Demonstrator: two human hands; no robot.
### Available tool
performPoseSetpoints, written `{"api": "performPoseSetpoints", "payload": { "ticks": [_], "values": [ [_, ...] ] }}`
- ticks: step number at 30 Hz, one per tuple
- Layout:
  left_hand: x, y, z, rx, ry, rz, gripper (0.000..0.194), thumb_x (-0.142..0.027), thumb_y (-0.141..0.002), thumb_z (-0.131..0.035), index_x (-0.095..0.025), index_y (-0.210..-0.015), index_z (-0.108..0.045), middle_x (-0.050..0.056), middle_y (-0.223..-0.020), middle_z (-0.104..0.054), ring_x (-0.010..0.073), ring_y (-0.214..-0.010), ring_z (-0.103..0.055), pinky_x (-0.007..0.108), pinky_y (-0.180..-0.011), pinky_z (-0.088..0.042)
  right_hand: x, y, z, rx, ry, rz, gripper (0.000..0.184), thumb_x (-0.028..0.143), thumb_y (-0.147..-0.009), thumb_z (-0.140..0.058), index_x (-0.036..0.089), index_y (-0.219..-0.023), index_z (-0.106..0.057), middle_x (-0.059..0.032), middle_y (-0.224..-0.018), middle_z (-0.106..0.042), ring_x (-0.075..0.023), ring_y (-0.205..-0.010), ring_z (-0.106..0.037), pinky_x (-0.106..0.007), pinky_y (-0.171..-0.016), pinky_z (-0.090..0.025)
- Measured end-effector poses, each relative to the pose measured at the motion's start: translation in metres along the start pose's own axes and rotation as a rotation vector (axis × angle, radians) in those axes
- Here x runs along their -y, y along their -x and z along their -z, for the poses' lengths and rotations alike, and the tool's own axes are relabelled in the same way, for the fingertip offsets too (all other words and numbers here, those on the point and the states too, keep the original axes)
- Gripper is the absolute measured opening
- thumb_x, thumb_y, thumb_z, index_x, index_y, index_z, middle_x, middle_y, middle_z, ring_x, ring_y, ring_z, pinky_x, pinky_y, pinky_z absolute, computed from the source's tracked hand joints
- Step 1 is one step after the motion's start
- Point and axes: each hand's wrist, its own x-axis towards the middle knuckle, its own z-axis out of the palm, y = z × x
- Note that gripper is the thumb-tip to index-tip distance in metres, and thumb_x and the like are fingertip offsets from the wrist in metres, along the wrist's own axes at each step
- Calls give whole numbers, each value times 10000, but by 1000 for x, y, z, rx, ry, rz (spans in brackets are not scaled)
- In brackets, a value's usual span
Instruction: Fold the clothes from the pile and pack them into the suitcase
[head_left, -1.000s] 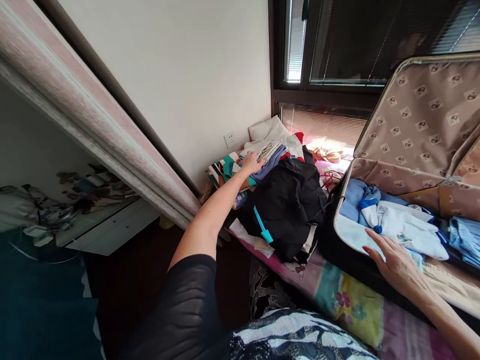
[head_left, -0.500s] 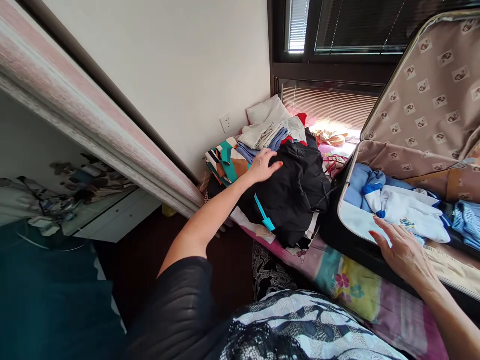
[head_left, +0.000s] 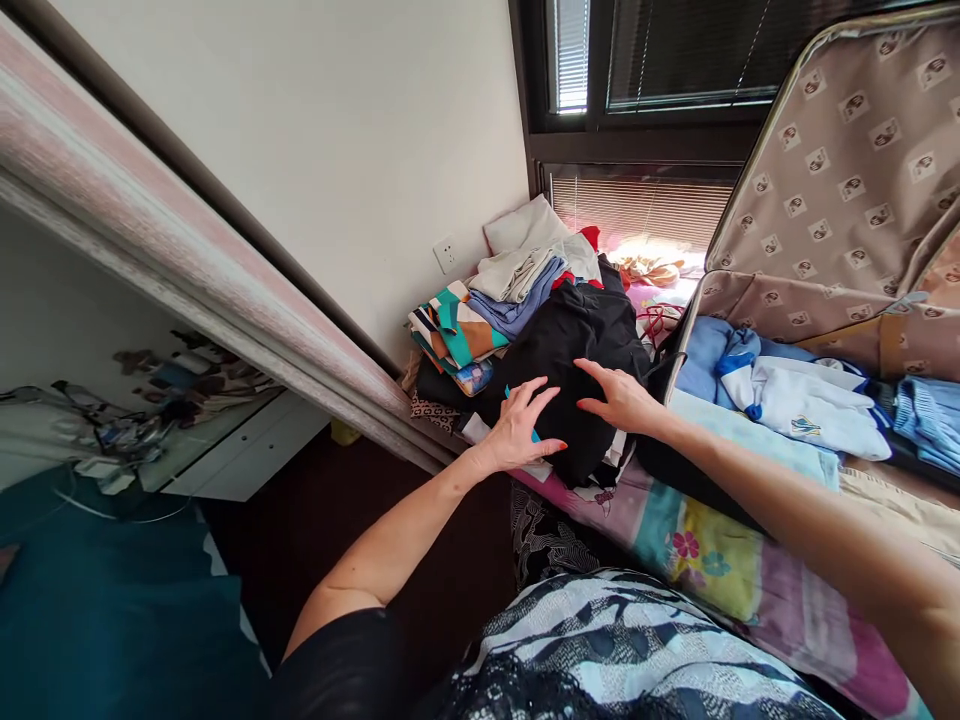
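A black garment (head_left: 592, 325) lies spread in loose folds on the bed, its exact kind hard to make out. Over its left front part is my left hand (head_left: 519, 428), fingers spread, partly covering a bright blue strip on the cloth. My right hand (head_left: 619, 397) reaches across to the garment's right side, fingers stretched out. Whether either hand touches the fabric I cannot tell. Behind it are folded blue and beige clothes (head_left: 517, 285), with a teal, orange and white patterned cloth (head_left: 454, 330) to their left.
An open suitcase (head_left: 694, 300) holding a white and blue shirt (head_left: 806, 400) and folded jeans (head_left: 934, 420) stands at the right. A flowered quilt (head_left: 705, 545) runs along the front. The wall (head_left: 360, 150) and a pink-white frame (head_left: 225, 250) bound the left side.
My right hand has moved left from above the suitcase to the black garment. My left hand has come nearer, down to the garment's front. The view has shifted slightly.
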Motion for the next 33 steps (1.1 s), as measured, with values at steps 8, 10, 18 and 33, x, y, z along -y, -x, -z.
{"api": "performPoseSetpoints", "payload": {
  "ticks": [8,10,18,33],
  "values": [
    [41,-21,42,-453,305,15,557,-639,-1034,-604,-255,-1435,-651,154,-1483,-637,296,-1368,-666,456,-1060,-635,-22,-68,99,-330,-572,-47,365,159,-859,-649,125,-1203,-765,-43,-931,-705,-177,-807,-673,-358,-777,-619],
    [44,-31,45,-459,323,23,617,-648,-1015,-645,-254,-1488,-600,158,-1506,-625,301,-1373,-668,461,-1077,-628,-28,-79,125,-361,-700,-137,353,161,-896,-639,85,-1227,-734,-35,-909,-653,-148,-772,-650,-349,-734,-606],
    [-22,-80,20,-539,334,-84,1143,-714,-814,-889,-245,-1704,-346,208,-1667,-510,387,-1567,-513,567,-1256,-506,66,-106,157,-430,-1197,-260,351,-70,-918,-432,64,-1107,-694,34,-779,-488,-64,-715,-565,-195,-674,-556],
    [-21,-148,223,-909,589,-262,389,-549,-967,-792,-213,-1155,-742,68,-1149,-816,291,-1313,-718,409,-1126,-578,116,-74,286,-667,-242,155,267,75,-700,-976,77,-858,-760,110,-590,-465,-30,-616,-373,-201,-587,-291]
  ]
}}
